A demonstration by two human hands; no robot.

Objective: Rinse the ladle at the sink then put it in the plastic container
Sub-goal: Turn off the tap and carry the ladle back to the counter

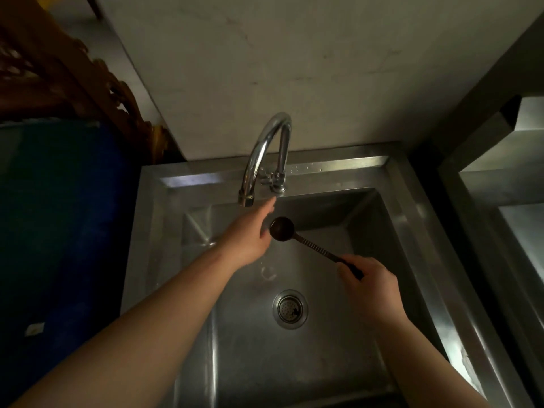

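A small dark ladle (pixel 282 228) with a ribbed handle is held over the steel sink (pixel 412 207). My right hand (pixel 368 285) grips the end of its handle, and the bowl points up and left, just right of the faucet spout. My left hand (pixel 250 234) is stretched out flat, fingers apart, with its fingertips just under the chrome gooseneck faucet (pixel 265 154) near the tap handle (pixel 269 180). It holds nothing and lies beside the ladle's bowl. I see no stream of water from the spout. No plastic container shows in this view.
The sink drain strainer (pixel 290 309) sits in the basin between my forearms. A blue bin or surface (pixel 59 216) fills the left side. Another steel unit (pixel 506 201) stands at the right, and a pale wall (pixel 294 69) rises behind the faucet.
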